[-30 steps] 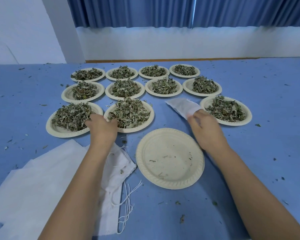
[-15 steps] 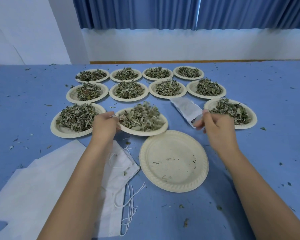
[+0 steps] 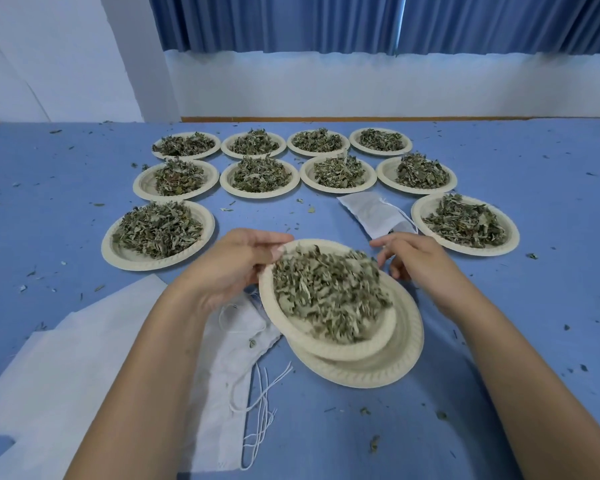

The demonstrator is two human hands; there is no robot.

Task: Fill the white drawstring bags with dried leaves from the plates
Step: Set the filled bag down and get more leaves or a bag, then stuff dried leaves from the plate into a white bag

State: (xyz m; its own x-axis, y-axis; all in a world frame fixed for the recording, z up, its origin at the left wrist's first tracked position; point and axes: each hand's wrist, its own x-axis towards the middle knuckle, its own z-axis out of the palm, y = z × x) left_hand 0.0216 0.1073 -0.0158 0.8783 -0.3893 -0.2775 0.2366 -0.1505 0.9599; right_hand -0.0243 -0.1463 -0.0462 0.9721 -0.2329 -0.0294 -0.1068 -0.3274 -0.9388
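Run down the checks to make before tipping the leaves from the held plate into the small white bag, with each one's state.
1. Left hand grips the leaf-filled beige paper plate by its rim: ok.
2. Empty beige paper plate sits underneath to catch spills: ok.
3. Right hand holds the small white drawstring bag: not ok; it lies on the blue table.
4. Bag mouth open: cannot tell.

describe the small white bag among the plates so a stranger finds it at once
On the blue table, rows of paper plates hold dried leaves. Just left of the far-right plate in the nearest row, beyond the right hand, lies the small white drawstring bag. It alone sits among the plates, away from the white cloth pile at near left.
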